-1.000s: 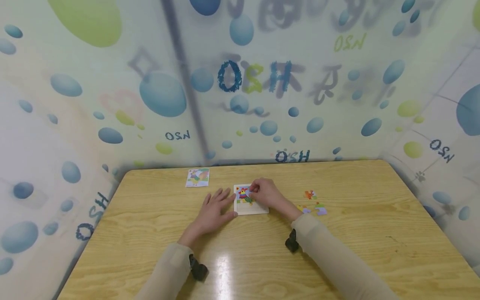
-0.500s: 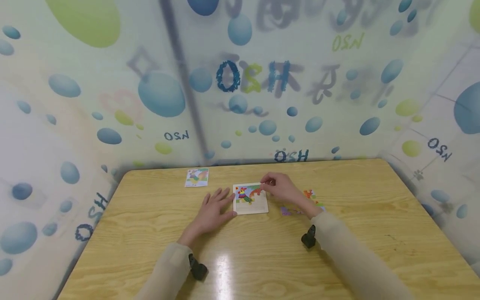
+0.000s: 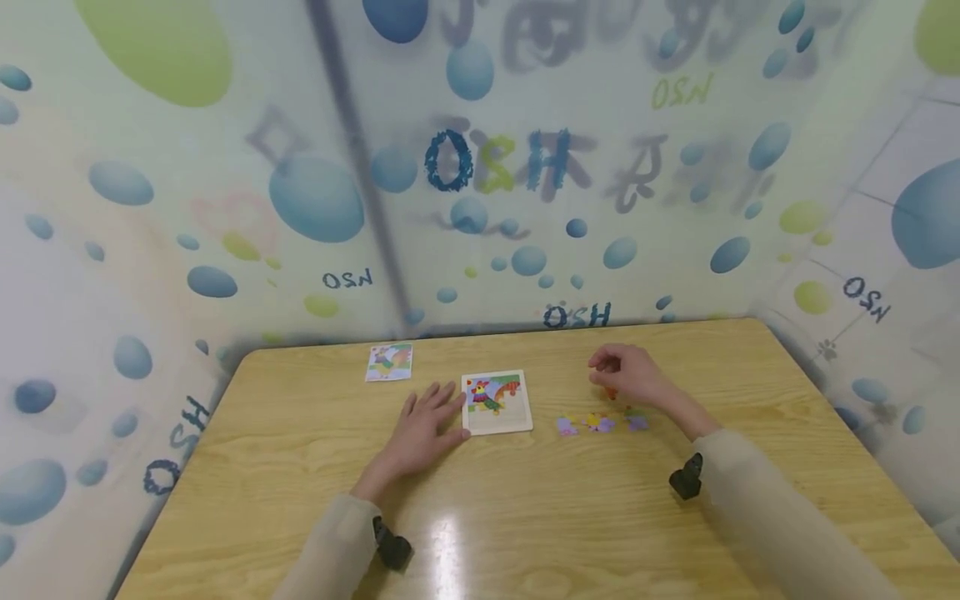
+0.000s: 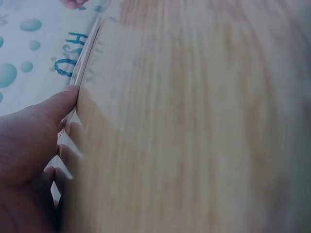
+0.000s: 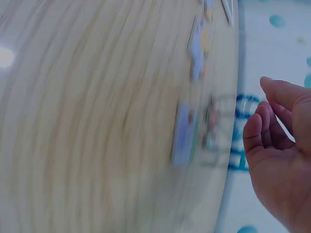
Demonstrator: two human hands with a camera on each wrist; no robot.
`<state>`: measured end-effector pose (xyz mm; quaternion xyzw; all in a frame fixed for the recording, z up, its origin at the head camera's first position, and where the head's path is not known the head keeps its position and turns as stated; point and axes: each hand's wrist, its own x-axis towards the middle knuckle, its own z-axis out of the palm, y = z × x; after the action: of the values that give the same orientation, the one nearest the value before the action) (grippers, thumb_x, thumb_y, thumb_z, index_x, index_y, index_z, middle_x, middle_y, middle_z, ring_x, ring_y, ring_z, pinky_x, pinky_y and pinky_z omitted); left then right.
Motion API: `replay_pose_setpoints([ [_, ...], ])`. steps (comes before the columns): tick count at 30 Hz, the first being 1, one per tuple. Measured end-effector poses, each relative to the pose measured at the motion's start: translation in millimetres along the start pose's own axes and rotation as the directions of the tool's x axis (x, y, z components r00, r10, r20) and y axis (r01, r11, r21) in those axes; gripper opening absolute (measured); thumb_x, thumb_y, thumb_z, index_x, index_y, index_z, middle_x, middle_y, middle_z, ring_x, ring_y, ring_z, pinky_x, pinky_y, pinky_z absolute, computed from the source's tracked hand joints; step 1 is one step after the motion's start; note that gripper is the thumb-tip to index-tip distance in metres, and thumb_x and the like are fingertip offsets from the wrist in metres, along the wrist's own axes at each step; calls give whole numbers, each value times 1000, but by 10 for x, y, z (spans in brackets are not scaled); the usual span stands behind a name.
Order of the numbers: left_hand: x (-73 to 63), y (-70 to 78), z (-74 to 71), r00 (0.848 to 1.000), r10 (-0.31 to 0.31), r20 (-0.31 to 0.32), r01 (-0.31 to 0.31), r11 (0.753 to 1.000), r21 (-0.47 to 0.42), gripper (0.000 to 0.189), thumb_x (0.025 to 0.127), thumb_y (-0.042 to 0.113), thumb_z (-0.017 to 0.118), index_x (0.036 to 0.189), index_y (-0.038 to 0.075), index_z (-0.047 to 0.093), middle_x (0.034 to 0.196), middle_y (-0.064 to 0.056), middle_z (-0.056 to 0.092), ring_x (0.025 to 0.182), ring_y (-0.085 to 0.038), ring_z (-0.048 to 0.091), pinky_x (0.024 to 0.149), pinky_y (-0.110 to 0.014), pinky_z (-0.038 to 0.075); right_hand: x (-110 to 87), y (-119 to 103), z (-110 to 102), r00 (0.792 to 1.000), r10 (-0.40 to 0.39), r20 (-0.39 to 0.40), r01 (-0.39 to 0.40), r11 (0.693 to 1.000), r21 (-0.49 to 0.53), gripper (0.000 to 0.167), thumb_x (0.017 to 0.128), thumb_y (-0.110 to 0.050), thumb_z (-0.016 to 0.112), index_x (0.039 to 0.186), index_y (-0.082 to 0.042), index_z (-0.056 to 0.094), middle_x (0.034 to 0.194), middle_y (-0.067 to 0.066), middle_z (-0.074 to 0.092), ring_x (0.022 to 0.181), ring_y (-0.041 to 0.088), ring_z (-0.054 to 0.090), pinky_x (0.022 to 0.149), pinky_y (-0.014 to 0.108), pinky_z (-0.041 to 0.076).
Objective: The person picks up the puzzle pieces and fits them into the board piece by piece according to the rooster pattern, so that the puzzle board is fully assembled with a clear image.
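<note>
In the head view a wooden puzzle tray (image 3: pixel 497 425) lies mid-table, its upper part filled with a rooster picture. The lower part shows bare board. My left hand (image 3: pixel 426 429) lies flat with spread fingers, fingertips and thumb at the tray's left edge. My right hand (image 3: pixel 632 375) hovers right of the tray, fingers loosely bent and nothing visible between them. Partly hidden beneath it is an orange-red puzzle piece (image 3: pixel 611 393). Nearer me lie a green-and-purple piece (image 3: pixel 637 422), a yellow-and-purple piece (image 3: pixel 600 422) and a purple piece (image 3: pixel 566 427).
A square rooster picture card (image 3: pixel 389 363) lies at the back left of the wooden table (image 3: pixel 510 517). Behind the table's far edge stands a patterned wall (image 3: pixel 465 275). Both wrists wear small black devices.
My right hand has left the tray and moved right, over the loose pieces. An orange tail piece now shows at the tray's upper right. My left hand has stayed by the tray.
</note>
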<state>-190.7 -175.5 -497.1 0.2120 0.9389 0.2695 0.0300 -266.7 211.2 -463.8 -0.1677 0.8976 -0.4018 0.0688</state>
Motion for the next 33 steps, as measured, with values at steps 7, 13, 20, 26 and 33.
replay_pose_setpoints([
  [7,12,3,-27,1000,7,3,-7,1000,-7,65,99,37,68,153,6,48,163,-19,32,153,-44,19,120,-67,4,-132,273,-154,999,14,-35,-15,999,-34,17,95,-10,73,108,2,70,94,8,67,84,21,59,73,33,52],
  [13,14,31,-56,1000,-4,13,4,1000,-13,64,99,36,69,153,6,48,164,-18,32,153,-43,18,120,-66,3,-218,380,-191,997,53,-50,-54,998,-18,23,97,-15,73,111,3,69,100,11,70,90,23,64,79,38,53],
  [20,22,6,-43,999,-14,30,14,1000,7,65,100,39,67,154,8,47,165,-16,31,154,-41,16,121,-65,2,-234,448,-194,996,85,-29,-85,996,1,30,99,-18,71,116,5,67,102,12,69,92,24,63,79,37,53],
  [26,10,-15,-23,1000,8,14,-8,1000,1,65,100,40,67,153,7,48,164,-18,32,153,-43,19,120,-67,3,-236,491,-190,994,103,20,-103,995,15,35,99,-19,70,124,5,66,107,12,69,91,22,61,77,34,53],
  [33,9,-68,24,1000,16,-2,-16,1000,-2,67,100,44,65,154,8,47,164,-17,31,153,-43,18,120,-66,3,-236,474,-209,992,94,83,-98,994,52,39,98,-17,70,130,5,64,110,12,67,93,24,59,76,33,53],
])
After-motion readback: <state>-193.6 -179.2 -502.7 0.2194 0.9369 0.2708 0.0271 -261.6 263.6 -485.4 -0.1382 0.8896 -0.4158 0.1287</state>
